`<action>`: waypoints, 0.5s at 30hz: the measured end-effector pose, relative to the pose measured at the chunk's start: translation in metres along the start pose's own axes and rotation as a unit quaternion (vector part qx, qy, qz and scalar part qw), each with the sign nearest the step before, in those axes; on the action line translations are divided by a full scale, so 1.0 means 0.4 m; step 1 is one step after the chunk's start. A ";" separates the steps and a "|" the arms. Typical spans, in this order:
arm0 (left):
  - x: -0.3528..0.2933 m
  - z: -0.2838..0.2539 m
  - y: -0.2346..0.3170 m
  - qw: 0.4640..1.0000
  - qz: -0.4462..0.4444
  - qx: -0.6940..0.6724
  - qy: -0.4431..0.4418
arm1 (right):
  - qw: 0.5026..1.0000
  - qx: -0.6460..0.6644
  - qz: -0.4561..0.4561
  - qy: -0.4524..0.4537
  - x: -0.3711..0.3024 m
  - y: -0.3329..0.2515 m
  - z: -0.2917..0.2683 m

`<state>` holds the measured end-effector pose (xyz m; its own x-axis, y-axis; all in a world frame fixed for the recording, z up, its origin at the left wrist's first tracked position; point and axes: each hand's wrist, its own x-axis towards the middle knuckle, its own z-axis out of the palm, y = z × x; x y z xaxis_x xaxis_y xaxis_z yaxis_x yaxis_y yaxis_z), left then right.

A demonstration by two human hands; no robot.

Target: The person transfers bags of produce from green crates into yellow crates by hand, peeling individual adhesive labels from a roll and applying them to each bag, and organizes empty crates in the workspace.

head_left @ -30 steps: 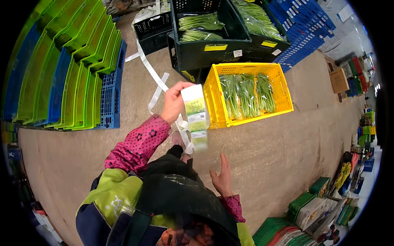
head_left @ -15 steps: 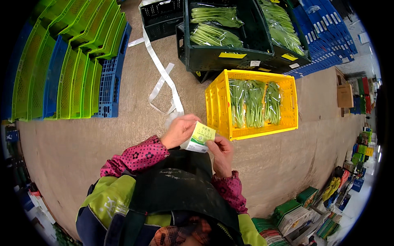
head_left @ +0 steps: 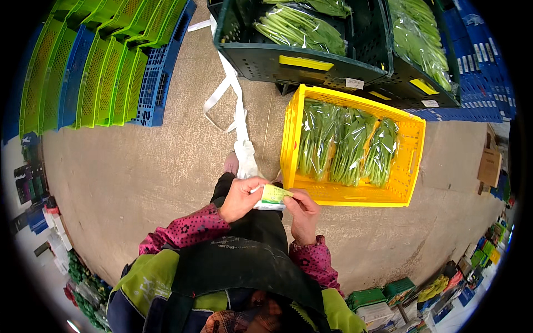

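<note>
Pinched between my hands is a yellow-green and white printed label (head_left: 273, 194), with a white edge below that may be more labels. My left hand (head_left: 243, 200) grips its left side, fingers closed. My right hand (head_left: 303, 215) has thumb and fingers closed on its right corner. A long white paper strip (head_left: 240, 119) trails from near my left hand over the floor; where it joins the label is hidden. Just beyond my right hand stands a yellow crate (head_left: 355, 201) holding three clear bags of leafy green vegetables (head_left: 348, 147).
Dark green crates (head_left: 300, 72) with bagged greens (head_left: 302, 30) stand beyond the yellow crate. Blue crates (head_left: 477, 72) are stacked at the far right, lime-green crates (head_left: 91, 83) at the far left beside a blue pallet (head_left: 150, 86). A cardboard box (head_left: 489, 166) sits at the right.
The crates now appear nearer, the yellow one larger. The label has tilted flatter between my hands, and my right fingers have moved to its upper right corner. A shoe now shows beside the strip.
</note>
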<state>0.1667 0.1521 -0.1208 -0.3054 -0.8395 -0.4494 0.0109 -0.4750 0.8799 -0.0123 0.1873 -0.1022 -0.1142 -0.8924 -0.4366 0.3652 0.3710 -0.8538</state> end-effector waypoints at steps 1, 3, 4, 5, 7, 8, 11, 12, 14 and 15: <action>0.007 0.021 -0.009 0.998 0.009 0.063 -0.007 | 0.998 -0.060 -0.022 -0.002 0.017 -0.004 -0.041; 0.031 0.051 -0.010 0.981 0.034 0.189 -0.032 | 0.982 -0.180 -0.045 0.016 0.064 -0.009 -0.128; 0.036 0.071 -0.029 0.975 0.064 0.213 -0.005 | 0.984 -0.174 -0.029 0.040 0.082 -0.016 -0.169; 0.045 0.088 -0.058 0.966 0.097 0.236 0.024 | 0.983 -0.170 -0.016 0.060 0.108 -0.025 -0.206; 0.050 0.107 -0.083 0.961 0.080 0.260 0.051 | 0.988 -0.122 0.000 0.097 0.173 -0.027 -0.283; 0.050 0.114 -0.092 0.967 0.049 0.237 0.083 | 0.991 -0.081 0.005 0.110 0.217 -0.006 -0.323; 0.040 0.124 -0.120 0.974 -0.027 0.170 0.148 | 0.993 -0.024 0.052 0.101 0.360 0.059 -0.381; 0.032 0.116 -0.130 0.977 -0.040 0.149 0.148 | 0.993 -0.016 0.072 0.091 0.407 0.087 -0.390; 0.014 0.094 -0.149 0.981 -0.065 0.107 0.147 | 0.988 -0.134 0.066 0.041 0.487 0.196 -0.412; 0.001 0.084 -0.167 0.981 -0.070 0.105 0.148 | 0.978 -0.172 0.112 0.029 0.515 0.222 -0.403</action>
<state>0.1337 0.1922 -0.1745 0.0008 -0.8249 -0.5652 -0.2173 -0.5519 0.8051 -0.1523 0.0779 -0.3137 -0.1226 -0.7660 -0.6310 0.0549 0.6296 -0.7750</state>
